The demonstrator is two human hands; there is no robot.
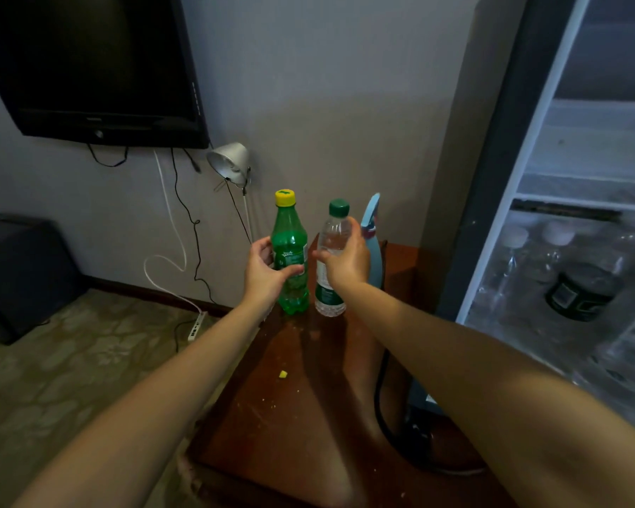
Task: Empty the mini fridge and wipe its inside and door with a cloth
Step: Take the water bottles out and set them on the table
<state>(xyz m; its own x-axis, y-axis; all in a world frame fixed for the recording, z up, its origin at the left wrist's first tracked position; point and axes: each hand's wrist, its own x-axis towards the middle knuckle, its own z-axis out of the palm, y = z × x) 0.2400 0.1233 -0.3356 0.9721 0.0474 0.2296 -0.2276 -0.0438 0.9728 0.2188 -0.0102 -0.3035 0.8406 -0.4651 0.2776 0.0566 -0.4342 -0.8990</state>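
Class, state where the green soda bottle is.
Head view: the green soda bottle is at the far end of the wooden table, in the left hand, left of the clear water bottle.

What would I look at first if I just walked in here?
Two hands in the middle: the left hand grips a bright green bottle with a yellow cap, the right hand a clear water bottle, both standing on the brown table. On the right, the mini fridge stands open with a dark jar inside.
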